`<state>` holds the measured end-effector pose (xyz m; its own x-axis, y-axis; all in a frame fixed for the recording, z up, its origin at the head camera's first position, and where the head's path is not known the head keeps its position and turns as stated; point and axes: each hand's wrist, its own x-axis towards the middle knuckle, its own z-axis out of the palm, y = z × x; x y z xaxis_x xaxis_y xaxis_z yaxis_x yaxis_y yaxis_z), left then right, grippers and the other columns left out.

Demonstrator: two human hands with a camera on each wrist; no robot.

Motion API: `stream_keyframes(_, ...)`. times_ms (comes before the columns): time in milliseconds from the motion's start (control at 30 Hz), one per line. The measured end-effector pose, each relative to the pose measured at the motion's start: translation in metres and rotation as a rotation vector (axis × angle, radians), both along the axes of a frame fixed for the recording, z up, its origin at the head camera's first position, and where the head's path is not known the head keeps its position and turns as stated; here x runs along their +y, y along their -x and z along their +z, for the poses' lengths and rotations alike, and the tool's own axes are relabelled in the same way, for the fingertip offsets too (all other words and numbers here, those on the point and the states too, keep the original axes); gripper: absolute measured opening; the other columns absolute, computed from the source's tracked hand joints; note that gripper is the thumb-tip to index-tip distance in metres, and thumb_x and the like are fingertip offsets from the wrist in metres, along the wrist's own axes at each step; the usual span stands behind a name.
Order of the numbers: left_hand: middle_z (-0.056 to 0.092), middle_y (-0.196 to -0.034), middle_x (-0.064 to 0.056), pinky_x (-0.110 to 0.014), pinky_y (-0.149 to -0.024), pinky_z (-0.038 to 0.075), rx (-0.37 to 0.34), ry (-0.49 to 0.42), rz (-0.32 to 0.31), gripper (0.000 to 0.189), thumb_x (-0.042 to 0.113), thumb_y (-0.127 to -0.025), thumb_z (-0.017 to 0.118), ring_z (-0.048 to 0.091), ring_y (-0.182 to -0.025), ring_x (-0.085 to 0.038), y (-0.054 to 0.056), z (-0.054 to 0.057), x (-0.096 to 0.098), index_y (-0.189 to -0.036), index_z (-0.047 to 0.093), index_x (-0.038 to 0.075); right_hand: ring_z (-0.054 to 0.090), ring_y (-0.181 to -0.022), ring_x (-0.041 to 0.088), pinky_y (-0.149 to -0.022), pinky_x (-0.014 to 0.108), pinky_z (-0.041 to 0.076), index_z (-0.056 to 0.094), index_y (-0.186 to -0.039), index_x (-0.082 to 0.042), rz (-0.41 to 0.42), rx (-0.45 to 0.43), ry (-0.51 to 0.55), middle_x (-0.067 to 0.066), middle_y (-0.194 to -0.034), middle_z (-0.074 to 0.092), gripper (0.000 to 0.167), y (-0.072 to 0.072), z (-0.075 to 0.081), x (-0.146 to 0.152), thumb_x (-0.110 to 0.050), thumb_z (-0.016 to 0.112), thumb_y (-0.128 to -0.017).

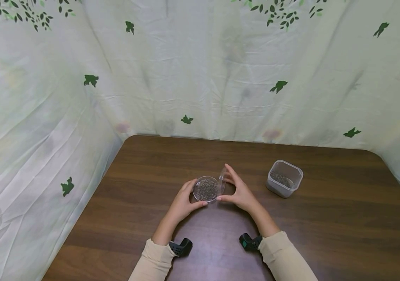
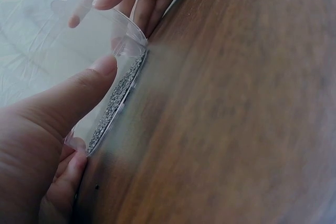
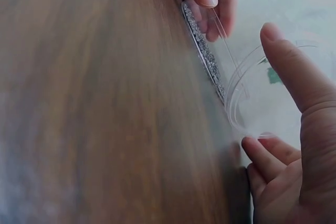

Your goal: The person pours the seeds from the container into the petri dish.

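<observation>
A shallow clear round dish (image 1: pixel 206 189) filled with grey granules sits on the table in front of me. My left hand (image 1: pixel 181 203) holds it from the left, thumb at the near rim and fingers round the far side. My right hand (image 1: pixel 243 196) grips a clear round lid (image 1: pixel 222 181) by its edge, between thumb and fingers. That lid stands steeply tilted at the dish's right rim. In the right wrist view the lid (image 3: pixel 231 100) overlaps the end of the dish, where the granules (image 3: pixel 202 45) lie in a low layer.
To the right stands a translucent square plastic tub (image 1: pixel 284 191) with more grey granules (image 1: pixel 281 179) in its bottom. The brown wooden table (image 1: pixel 344 218) ends at a pale curtain (image 1: pixel 207 78) with green bird and leaf prints, behind and at both sides.
</observation>
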<state>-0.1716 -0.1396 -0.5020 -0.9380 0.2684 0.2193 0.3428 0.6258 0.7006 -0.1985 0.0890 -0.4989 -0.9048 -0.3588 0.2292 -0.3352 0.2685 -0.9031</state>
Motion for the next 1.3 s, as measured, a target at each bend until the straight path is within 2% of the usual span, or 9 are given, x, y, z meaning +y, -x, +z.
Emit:
stream_keyframes(67,0.040,-0.131,-0.019,-0.043,-0.098,0.031,-0.003,0.004,0.000,0.084,0.036,-0.069,0.076,0.038,-0.121,-0.031,0.000,0.000,0.000,-0.134,0.038,-0.002,0.048,-0.112,0.025,-0.099,0.046,0.028,0.015,-0.144,-0.033,-0.012,0.012,-0.031,0.013,-0.133,0.039,0.105,0.001,-0.002,-0.001,-0.025,0.082,-0.063)
stream_keyframes(267,0.040,-0.132,-0.019,-0.044,-0.098,0.031,-0.005,0.008,-0.001,0.084,0.037,-0.070,0.076,0.037,-0.121,-0.030,-0.001,0.001,0.000,-0.134,0.037,-0.002,0.048,-0.112,0.025,-0.096,0.046,0.031,0.019,-0.145,-0.019,-0.046,0.002,-0.119,0.013,-0.133,0.038,0.102,-0.001,0.001,-0.006,-0.032,0.081,-0.064)
stream_keyframes(400,0.040,-0.132,-0.019,-0.044,-0.097,0.031,-0.001,0.007,-0.001,0.085,0.038,-0.070,0.075,0.037,-0.121,-0.031,0.000,0.000,0.000,-0.134,0.037,-0.002,0.047,-0.113,0.025,-0.095,0.047,0.032,0.023,-0.144,-0.015,-0.050,-0.010,-0.146,0.011,-0.136,0.035,0.100,-0.002,0.003,-0.010,-0.032,0.081,-0.064)
stream_keyframes(833,0.039,-0.133,-0.019,-0.045,-0.097,0.032,-0.008,0.007,-0.002,0.087,0.039,-0.069,0.076,0.037,-0.121,-0.031,0.000,0.001,-0.001,-0.135,0.036,-0.002,0.039,-0.120,0.025,-0.098,0.047,0.029,0.031,-0.141,-0.015,-0.034,0.001,-0.183,0.008,-0.141,0.031,0.092,-0.006,0.004,-0.016,-0.035,0.080,-0.066)
stream_keyframes(1100,0.039,-0.133,-0.019,-0.043,-0.096,0.033,-0.009,-0.003,-0.004,0.089,0.039,-0.068,0.076,0.039,-0.120,-0.030,0.000,0.001,-0.001,-0.135,0.035,-0.003,0.032,-0.125,0.025,-0.099,0.046,0.027,0.037,-0.138,-0.012,-0.020,0.025,-0.203,0.013,-0.139,0.034,0.086,-0.005,0.003,-0.017,-0.034,0.079,-0.066)
stream_keyframes(1300,0.040,-0.131,-0.020,-0.041,-0.094,0.036,-0.001,-0.038,-0.007,0.088,0.034,-0.067,0.078,0.044,-0.115,-0.030,0.001,0.000,-0.001,-0.134,0.036,-0.005,0.034,-0.125,0.023,-0.100,0.042,0.028,0.040,-0.136,-0.011,0.002,0.060,-0.214,0.009,-0.137,0.038,0.084,-0.004,0.001,-0.016,-0.033,0.080,-0.066)
